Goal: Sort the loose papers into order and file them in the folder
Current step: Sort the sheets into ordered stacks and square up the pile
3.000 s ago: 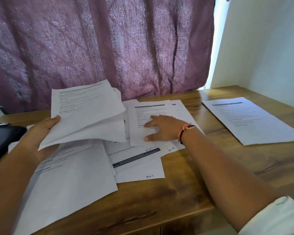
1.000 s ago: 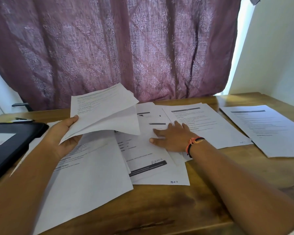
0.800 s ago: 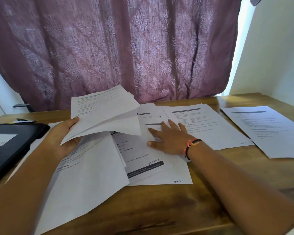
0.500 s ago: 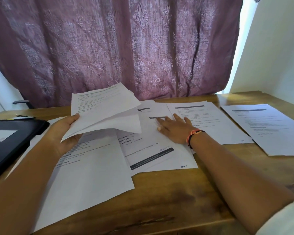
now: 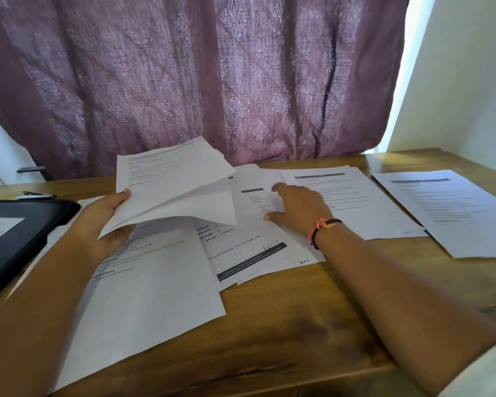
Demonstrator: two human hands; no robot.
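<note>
My left hand (image 5: 109, 222) grips a raised sheaf of white printed papers (image 5: 172, 181) by its lower left corner, above the table. My right hand (image 5: 297, 209) lies flat with spread fingers on a loose sheet (image 5: 255, 213) in the middle pile. That pile fans out toward me, one page showing a dark footer band (image 5: 251, 266). A large sheet (image 5: 152, 287) lies under my left forearm. Two more pages lie apart to the right: one (image 5: 355, 202) beside my right hand and one (image 5: 453, 213) near the right edge. The black folder (image 5: 15, 233) lies shut at the far left.
The wooden table (image 5: 284, 325) has bare wood along its front edge and front right. A purple patterned curtain (image 5: 198, 75) hangs right behind it. A white wall (image 5: 464, 81) stands at the right. A small dark object (image 5: 32, 194) lies behind the folder.
My right hand has slid farther back and right across the middle pile, pushing its sheets along. The left hand keeps the sheaf raised in about the same place.
</note>
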